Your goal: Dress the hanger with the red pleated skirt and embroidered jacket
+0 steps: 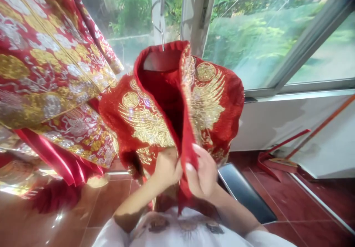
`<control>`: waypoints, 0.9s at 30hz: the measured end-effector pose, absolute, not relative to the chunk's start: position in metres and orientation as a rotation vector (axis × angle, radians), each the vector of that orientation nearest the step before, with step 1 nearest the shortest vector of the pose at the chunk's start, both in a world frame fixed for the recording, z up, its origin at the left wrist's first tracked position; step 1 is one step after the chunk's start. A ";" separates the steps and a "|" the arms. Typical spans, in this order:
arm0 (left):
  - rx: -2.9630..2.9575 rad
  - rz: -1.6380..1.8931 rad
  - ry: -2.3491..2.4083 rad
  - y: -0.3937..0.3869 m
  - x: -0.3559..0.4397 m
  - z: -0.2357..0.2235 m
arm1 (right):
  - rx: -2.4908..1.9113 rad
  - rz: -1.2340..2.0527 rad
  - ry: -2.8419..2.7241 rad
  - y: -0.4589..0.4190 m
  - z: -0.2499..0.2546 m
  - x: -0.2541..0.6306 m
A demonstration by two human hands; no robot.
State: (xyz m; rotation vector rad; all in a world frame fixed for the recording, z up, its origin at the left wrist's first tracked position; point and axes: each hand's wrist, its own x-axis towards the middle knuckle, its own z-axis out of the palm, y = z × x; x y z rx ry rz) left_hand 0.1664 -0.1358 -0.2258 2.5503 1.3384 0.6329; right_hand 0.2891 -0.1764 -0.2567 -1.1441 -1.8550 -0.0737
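A red jacket (233, 106) with gold embroidery hangs upright on a hanger (162, 32) in front of me. Its collar gapes, showing the red lining inside. My left hand (166, 165) is closed on the left front edge, below the gold wing pattern. On the other side, my right hand (205, 171) pinches the right front edge, whose red inner side is folded toward me. Both hands are close together at the front opening. The fingertips of my left hand are partly hidden by the cloth.
More red garments with gold and silver embroidery (55, 66) hang at the left, with shiny red cloth (55, 154) below. Windows (266, 47) rise behind. A dark flat case-like object (246, 191) and a red strap-like piece (269, 165) lie on the tiled floor (299, 202) at right.
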 end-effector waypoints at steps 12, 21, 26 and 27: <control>2.913 1.036 1.651 -0.075 0.153 -0.139 | -0.920 -0.622 -1.574 -0.086 -0.164 0.389; 2.778 0.985 1.853 -0.006 0.140 -0.009 | -1.572 0.205 -1.904 -0.010 -0.058 0.428; 2.948 0.760 1.276 0.006 0.085 -0.023 | -1.492 -0.359 -1.567 -0.015 -0.111 0.399; 2.945 0.809 1.213 0.008 0.079 -0.025 | -1.467 -0.447 -1.507 -0.014 -0.121 0.395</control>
